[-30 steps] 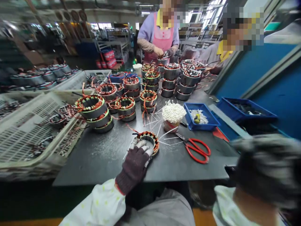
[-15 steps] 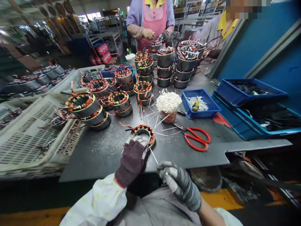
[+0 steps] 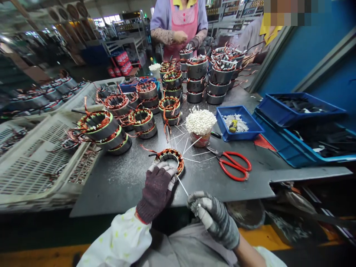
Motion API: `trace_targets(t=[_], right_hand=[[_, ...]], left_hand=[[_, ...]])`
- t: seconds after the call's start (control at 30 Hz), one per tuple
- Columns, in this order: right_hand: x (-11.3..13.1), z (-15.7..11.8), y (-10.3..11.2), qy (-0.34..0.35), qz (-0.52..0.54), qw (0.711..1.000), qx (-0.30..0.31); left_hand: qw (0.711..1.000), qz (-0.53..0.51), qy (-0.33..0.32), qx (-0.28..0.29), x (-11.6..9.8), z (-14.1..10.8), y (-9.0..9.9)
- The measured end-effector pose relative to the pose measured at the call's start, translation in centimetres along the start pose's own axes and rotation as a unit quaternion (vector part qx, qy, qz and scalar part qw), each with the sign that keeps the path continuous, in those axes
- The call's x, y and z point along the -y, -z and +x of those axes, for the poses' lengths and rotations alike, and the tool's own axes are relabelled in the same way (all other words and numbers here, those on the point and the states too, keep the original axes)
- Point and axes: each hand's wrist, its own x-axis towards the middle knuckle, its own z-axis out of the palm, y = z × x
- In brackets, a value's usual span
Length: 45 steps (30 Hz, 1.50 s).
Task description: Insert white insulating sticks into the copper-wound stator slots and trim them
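Observation:
My left hand (image 3: 158, 189), in a dark maroon glove with pale fingertips, grips the near-left side of a copper-wound motor stator (image 3: 178, 157) on the table. Its fingers reach over the rim and hide part of the ring. My right hand (image 3: 214, 218), in a grey striped glove, is closed around a thin white stick (image 3: 183, 185). The stick's far end meets the stator's near edge; whether it goes into a slot I cannot tell. Beyond the ring, several loose white sticks (image 3: 191, 160) lie around a cup (image 3: 200, 140) packed with white-tipped sticks.
Red-handled scissors (image 3: 236, 165) lie right of the stator. A blue tray (image 3: 240, 135) holds white scraps and a yellow object. Stacked stators (image 3: 102, 128) stand left and behind, beside pale crates (image 3: 30, 167). Blue bins (image 3: 294, 155) sit at right. A co-worker (image 3: 185, 22) stands opposite.
The view has shifted slightly. Both hands keep nearly the same pose, the left on the stator and the right on the white stick. The co-worker's hand opposite has moved a little.

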Motion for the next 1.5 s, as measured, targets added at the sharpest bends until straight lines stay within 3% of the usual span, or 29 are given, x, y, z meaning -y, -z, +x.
trace_targets(t=[0.27,0.47,0.6,0.67,0.73,0.8,0.87,1.1,1.5], right_hand=[[-0.5,-0.3,-0.3,-0.006,-0.029,1.0,0.004],[-2.1,3.0,-3.1,-0.012,0.044,0.999,0.023],[-2.4,4.2,-4.5,-0.062,0.098,0.992,-0.039],[-2.2,4.4,-4.6,-0.117,0.162,0.977,-0.076],[-2.0,4.9,-4.4,-0.212,0.247,0.942,-0.081],[-1.7,5.7,-4.1,-0.299,0.309,0.9,-0.067],[-1.4,6.5,-3.8,-0.332,0.313,0.888,-0.06],[-1.3,7.9,-3.3,-0.255,0.154,0.954,-0.029],[-1.7,8.0,-3.2,-0.23,0.114,0.966,-0.036]], left_hand=[[1.0,-0.01,0.001,0.026,0.3,0.0,0.9],[1.0,-0.004,0.014,0.012,-0.2,0.2,0.8],[0.997,0.006,0.074,-0.034,-0.7,0.0,-0.1],[0.991,-0.012,0.12,-0.059,-0.9,-0.1,-0.5],[0.984,-0.045,0.157,-0.075,-1.0,-0.1,-0.7],[0.982,-0.074,0.154,-0.083,-1.1,0.0,-0.7],[0.984,-0.086,0.124,-0.092,-1.1,0.2,-0.6],[0.991,-0.09,0.079,-0.064,-1.0,-0.1,-0.1],[0.992,-0.095,0.054,-0.065,-0.7,-0.3,0.0]])
